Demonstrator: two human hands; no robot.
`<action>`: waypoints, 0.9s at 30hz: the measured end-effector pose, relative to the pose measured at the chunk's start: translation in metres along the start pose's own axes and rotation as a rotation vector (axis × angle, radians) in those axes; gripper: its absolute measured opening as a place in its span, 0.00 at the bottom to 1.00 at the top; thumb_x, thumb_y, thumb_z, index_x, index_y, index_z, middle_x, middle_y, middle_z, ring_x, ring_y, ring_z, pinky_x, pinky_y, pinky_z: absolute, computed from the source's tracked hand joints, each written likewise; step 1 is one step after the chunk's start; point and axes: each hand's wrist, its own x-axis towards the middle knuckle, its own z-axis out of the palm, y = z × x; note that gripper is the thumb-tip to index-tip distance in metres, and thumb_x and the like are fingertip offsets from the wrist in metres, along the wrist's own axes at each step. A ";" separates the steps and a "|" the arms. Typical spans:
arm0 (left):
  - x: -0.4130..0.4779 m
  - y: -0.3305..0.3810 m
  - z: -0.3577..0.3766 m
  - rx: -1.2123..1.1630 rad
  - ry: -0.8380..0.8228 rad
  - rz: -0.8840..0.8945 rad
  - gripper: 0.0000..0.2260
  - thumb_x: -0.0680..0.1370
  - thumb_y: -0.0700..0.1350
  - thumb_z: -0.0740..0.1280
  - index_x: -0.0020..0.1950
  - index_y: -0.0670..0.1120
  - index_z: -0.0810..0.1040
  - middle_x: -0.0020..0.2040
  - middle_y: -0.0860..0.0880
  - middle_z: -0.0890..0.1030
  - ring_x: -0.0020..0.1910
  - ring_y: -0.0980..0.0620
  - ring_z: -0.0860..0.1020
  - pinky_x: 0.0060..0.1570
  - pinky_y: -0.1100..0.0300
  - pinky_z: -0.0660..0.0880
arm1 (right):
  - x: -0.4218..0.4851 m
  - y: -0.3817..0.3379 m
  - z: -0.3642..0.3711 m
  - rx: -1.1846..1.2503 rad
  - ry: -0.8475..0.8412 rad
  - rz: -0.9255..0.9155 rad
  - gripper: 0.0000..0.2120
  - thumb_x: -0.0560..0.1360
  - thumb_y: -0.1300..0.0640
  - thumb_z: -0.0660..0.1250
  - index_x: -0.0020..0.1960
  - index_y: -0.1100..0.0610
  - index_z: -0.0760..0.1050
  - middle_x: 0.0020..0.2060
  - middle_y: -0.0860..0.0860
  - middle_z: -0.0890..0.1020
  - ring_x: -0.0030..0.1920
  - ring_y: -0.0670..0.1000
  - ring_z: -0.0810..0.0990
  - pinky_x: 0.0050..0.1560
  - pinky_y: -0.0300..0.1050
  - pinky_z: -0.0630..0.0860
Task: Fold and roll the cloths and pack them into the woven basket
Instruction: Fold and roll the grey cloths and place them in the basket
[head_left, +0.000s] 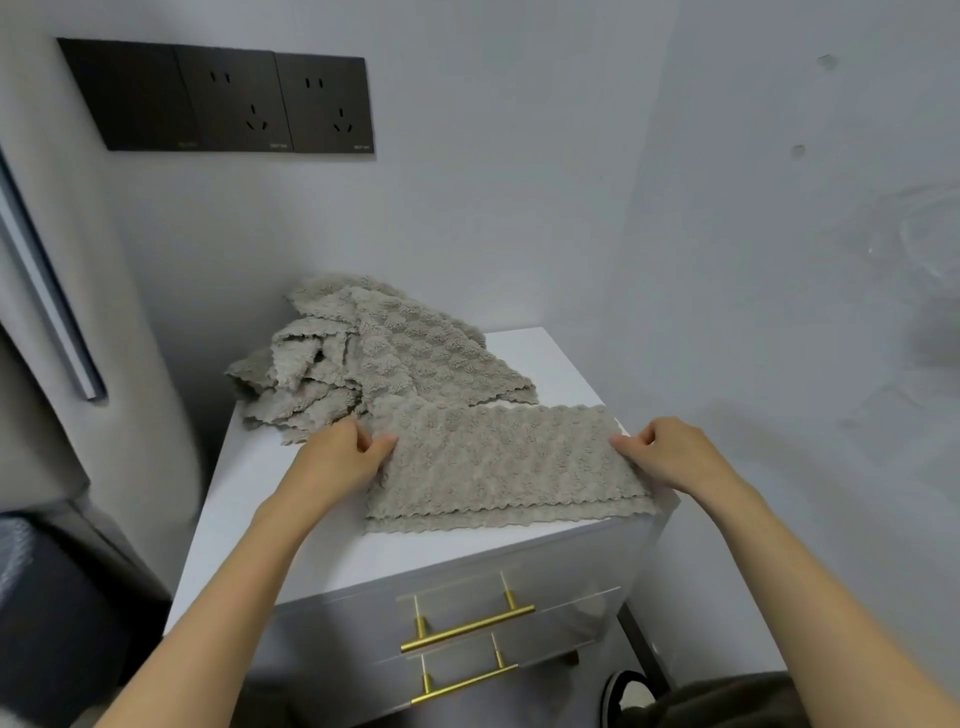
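**Beige cloth held at both ends on a white cabinet**

Beige and fluffy, with a bumpy weave and scalloped edges, the folded cloth (504, 467) lies as a long band across the near right part of the cabinet (291, 519) top. Its layered near edge runs close to the cabinet's front edge.

The left hand (337, 462) pinches the left end of the band between thumb and curled fingers. The right hand (670, 457) grips the right end, its fingers curled over the cloth where it reaches the cabinet's right edge. Both hands are well apart, one at each end, with bare forearms reaching in from the near side.

Just beyond the band, a heap of cloths (384, 358) of the same beige sits rumpled at the far left of the top. One spread cloth from the heap touches the far edge of the band.

On the cabinet front, two drawers carry brass bar handles, the upper handle (467, 629) above the lower handle (465, 686). A dark socket panel (218, 98) is fixed to the grey wall (519, 182) at the far left.
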 end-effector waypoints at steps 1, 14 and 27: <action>-0.001 0.001 -0.001 -0.035 0.015 -0.001 0.15 0.79 0.54 0.63 0.38 0.45 0.71 0.32 0.50 0.75 0.31 0.54 0.72 0.29 0.60 0.64 | -0.001 0.000 -0.002 0.000 -0.010 0.006 0.27 0.76 0.44 0.65 0.25 0.53 0.57 0.21 0.49 0.63 0.26 0.51 0.64 0.28 0.44 0.59; -0.010 0.011 -0.001 -0.269 0.137 -0.016 0.09 0.81 0.47 0.59 0.44 0.45 0.67 0.34 0.48 0.74 0.34 0.50 0.71 0.31 0.58 0.63 | -0.016 -0.005 -0.009 0.191 0.117 -0.136 0.11 0.81 0.55 0.56 0.40 0.57 0.64 0.37 0.55 0.76 0.39 0.55 0.72 0.35 0.47 0.64; -0.023 0.006 0.003 -0.100 0.078 0.074 0.08 0.81 0.46 0.59 0.45 0.45 0.66 0.35 0.47 0.75 0.33 0.49 0.72 0.31 0.55 0.67 | -0.030 0.007 0.004 -0.218 0.026 -0.156 0.11 0.83 0.51 0.52 0.47 0.58 0.62 0.40 0.54 0.74 0.40 0.57 0.73 0.37 0.46 0.65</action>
